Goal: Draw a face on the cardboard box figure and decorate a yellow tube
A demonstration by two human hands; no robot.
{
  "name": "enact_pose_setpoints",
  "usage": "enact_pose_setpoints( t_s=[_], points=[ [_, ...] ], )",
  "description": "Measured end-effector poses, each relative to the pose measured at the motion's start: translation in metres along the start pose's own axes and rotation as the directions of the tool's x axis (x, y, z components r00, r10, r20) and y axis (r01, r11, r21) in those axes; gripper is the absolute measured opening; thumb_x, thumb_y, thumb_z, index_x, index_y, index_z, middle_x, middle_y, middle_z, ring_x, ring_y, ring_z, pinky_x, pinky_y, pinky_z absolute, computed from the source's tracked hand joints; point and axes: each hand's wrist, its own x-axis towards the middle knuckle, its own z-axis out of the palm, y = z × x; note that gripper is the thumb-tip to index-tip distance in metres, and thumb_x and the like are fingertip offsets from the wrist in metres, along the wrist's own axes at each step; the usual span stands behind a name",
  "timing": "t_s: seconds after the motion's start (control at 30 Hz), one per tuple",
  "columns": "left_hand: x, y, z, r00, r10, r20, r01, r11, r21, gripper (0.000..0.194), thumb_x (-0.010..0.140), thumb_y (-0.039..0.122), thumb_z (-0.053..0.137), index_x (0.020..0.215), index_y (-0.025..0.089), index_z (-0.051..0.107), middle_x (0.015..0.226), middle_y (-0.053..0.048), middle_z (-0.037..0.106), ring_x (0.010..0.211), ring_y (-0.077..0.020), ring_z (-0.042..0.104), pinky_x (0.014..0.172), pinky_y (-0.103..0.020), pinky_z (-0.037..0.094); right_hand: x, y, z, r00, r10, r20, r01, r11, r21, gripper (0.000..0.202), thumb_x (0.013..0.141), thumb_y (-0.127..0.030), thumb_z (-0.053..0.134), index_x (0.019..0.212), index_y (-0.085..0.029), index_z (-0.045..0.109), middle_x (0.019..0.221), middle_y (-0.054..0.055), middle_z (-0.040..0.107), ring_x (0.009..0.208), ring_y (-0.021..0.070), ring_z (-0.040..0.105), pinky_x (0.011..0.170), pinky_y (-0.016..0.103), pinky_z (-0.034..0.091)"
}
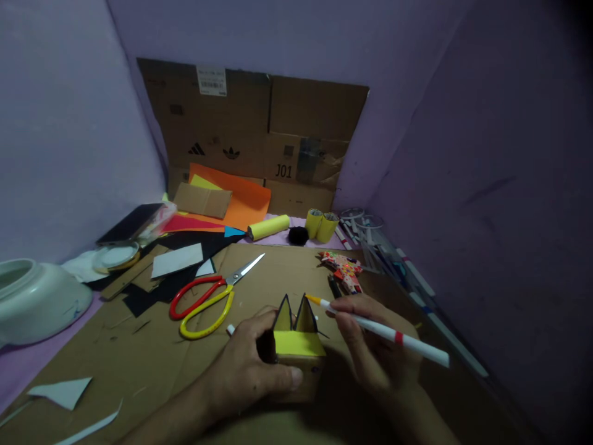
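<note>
A small cardboard box [300, 343] with a yellow top and two pointed, dark-edged ears stands upright in the middle, near me. My left hand [252, 358] is wrapped round its left side, the thumb lying across the front. In my right hand [377, 343] is a white marker [384, 329] with a red band and an orange-yellow tip. That tip is at the point of the right ear; whether it touches, I cannot tell. Left of the box lie scissors [222, 292] with one red and one yellow handle, blades apart.
A cardboard sheet [152, 371] covers the work surface. Paper scraps [177, 261] and a pale ceramic pot [41, 303] are at left. Orange paper [250, 198], a yellow roll [269, 227] and two yellow tubes [327, 227] lie behind. Patterned pieces [343, 270] and white rods [445, 327] are at right.
</note>
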Motion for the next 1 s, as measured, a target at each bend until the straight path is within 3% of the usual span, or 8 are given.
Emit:
enact_pose_setpoints(
  t_s=[0.27, 0.5, 0.73, 1.0],
  points=[
    [-0.0002, 0.0031, 0.0003, 1.000, -0.005, -0.016, 0.006, 0.998, 0.057, 0.045, 0.060, 0.031, 0.074, 0.103, 0.019, 0.068, 0.097, -0.005, 0.065, 0.094, -0.0280, 0.057, 0.082, -0.039, 0.046, -0.0001, -0.0035, -0.0017, 0.997, 0.049, 0.060, -0.053, 0.996, 0.065, 0.015, 0.086, -0.011, 0.054, 0.076, -0.020, 0.062, 0.062, 0.000, 0.062, 0.052, 0.0127, 0.059, 0.049, 0.024, 0.046],
    [0.0002, 0.0002, -0.0008, 1.000, 0.001, -0.006, -0.001, 1.000, 0.029, 0.051, 0.060, 0.030, 0.074, 0.109, 0.019, 0.065, 0.106, -0.006, 0.065, 0.099, -0.0299, 0.058, 0.086, -0.040, 0.046, -0.0016, 0.0007, -0.0001, 0.998, 0.043, 0.043, -0.046, 0.997, 0.063, 0.013, 0.086, -0.011, 0.056, 0.090, -0.021, 0.065, 0.074, 0.003, 0.069, 0.062, 0.0155, 0.065, 0.054, 0.025, 0.049],
    [-0.0006, 0.0004, -0.0006, 1.000, -0.023, -0.001, 0.023, 0.999, 0.039, 0.048, 0.061, 0.029, 0.074, 0.107, 0.020, 0.067, 0.100, -0.005, 0.065, 0.093, -0.0273, 0.058, 0.079, -0.036, 0.047, -0.0009, -0.0041, -0.0055, 0.995, 0.069, 0.069, -0.074, 0.995, 0.066, 0.018, 0.087, -0.013, 0.052, 0.072, -0.020, 0.060, 0.059, -0.001, 0.058, 0.050, 0.0113, 0.055, 0.047, 0.023, 0.040],
    [-0.0014, -0.0002, -0.0046, 0.999, -0.033, -0.012, 0.032, 0.998, -0.045, 0.041, 0.057, 0.030, 0.076, 0.094, 0.017, 0.064, 0.087, -0.002, 0.064, 0.081, -0.0219, 0.056, 0.070, -0.030, 0.044, -0.0023, 0.0009, -0.0049, 0.998, 0.035, 0.045, -0.038, 0.996, 0.081, 0.014, 0.087, -0.012, 0.055, 0.089, -0.022, 0.064, 0.072, 0.002, 0.067, 0.063, 0.0168, 0.065, 0.055, 0.027, 0.049]
  ],
)
